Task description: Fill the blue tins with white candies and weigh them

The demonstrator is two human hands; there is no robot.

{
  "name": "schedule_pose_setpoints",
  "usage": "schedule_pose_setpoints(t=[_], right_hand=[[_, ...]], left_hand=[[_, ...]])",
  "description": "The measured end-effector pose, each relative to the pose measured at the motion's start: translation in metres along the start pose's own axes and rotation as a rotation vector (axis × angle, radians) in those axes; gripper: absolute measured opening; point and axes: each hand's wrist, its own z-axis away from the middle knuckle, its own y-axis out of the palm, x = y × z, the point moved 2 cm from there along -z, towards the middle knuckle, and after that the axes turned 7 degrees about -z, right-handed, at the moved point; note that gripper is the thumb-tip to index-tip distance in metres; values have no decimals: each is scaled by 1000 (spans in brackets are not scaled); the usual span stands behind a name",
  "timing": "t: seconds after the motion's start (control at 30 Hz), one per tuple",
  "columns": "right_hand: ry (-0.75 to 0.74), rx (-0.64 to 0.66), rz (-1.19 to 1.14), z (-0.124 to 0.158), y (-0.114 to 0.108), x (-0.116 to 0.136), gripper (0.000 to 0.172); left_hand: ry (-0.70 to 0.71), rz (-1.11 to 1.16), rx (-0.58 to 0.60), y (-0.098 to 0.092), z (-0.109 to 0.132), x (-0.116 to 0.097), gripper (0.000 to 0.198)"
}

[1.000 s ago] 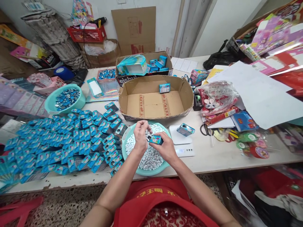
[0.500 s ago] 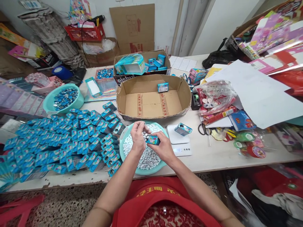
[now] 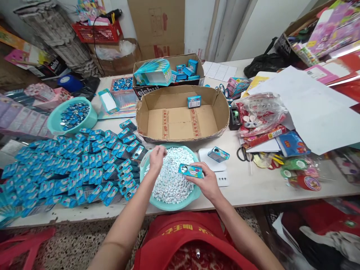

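My right hand [image 3: 207, 183] grips a small blue candy box [image 3: 191, 170] by its right end, over the basin. Pale candies show in the round hole at the box's left end. My left hand [image 3: 157, 159] hovers at the basin's left side with its fingers drawn together; whatever they hold, if anything, is hidden. Beneath both hands, small white candies [image 3: 171, 187] fill a turquoise basin [image 3: 157, 206]. Another blue box [image 3: 218, 154] stands on a white scale [image 3: 222, 178] to the right.
Many blue boxes [image 3: 92, 165] crowd the table's left side. Behind the basin sits an open cardboard box [image 3: 180, 133] with one blue box inside. A bowl of shiny blue lids [image 3: 73, 116] is at the back left. Scissors [image 3: 244, 154] and bagged goods lie at the right.
My left hand has moved left, away from the candy box. My right hand has shifted right with the box, and its holed face now shows more fully.
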Motion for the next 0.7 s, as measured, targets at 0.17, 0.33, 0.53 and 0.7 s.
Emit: schedule_pose_setpoints(t=[0.17,0.33,0.53,0.7], right_hand=[[59,-41,39,12,-16,-2,38],[36,-90,85,5,-17,-3,37],[15,-84,166,-2,-7,-1,34],[-48,5,278,-3,16,1,30]], left_hand=[[127,-438,201,38,0,42,19],[88,-562,266,44,18,50,22],[-252,59,124,20,22,40,30],[-330,704,167,3,39,-16,25]])
